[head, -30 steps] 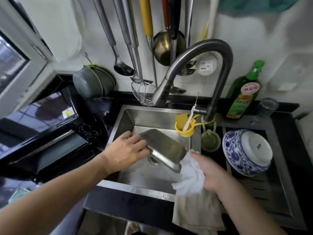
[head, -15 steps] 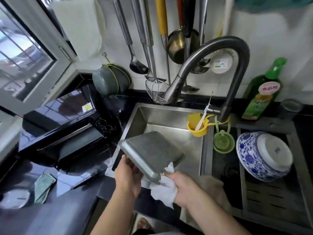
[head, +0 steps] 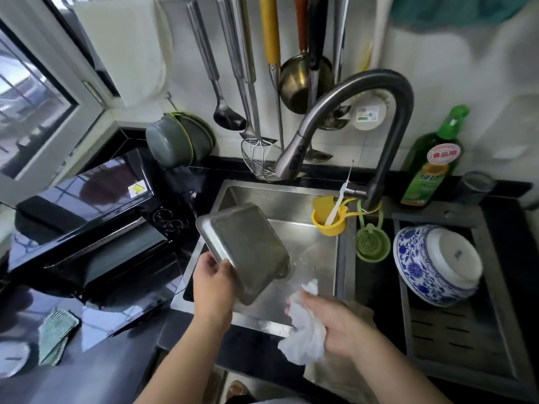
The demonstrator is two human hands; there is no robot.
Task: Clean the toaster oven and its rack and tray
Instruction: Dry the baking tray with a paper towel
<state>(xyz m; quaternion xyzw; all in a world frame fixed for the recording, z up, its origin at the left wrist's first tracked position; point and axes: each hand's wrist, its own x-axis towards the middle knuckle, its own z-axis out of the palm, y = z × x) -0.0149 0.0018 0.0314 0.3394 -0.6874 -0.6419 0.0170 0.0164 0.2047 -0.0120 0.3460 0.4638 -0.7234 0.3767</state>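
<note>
Steel tray point(head: 248, 252), underside up, is tilted over the sink point(head: 309, 287), gripped by the left hand point(head: 214, 282). Right hand point(head: 335, 325), clutching the white cloth point(head: 306, 336), has come off it; wiping looks paused.

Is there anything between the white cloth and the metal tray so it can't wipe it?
No, nothing visible blocks it. The right hand grips the white cloth just right of the metal tray, which the left hand holds tilted over the sink. Only open air lies between the cloth and the tray's near corner.
</note>
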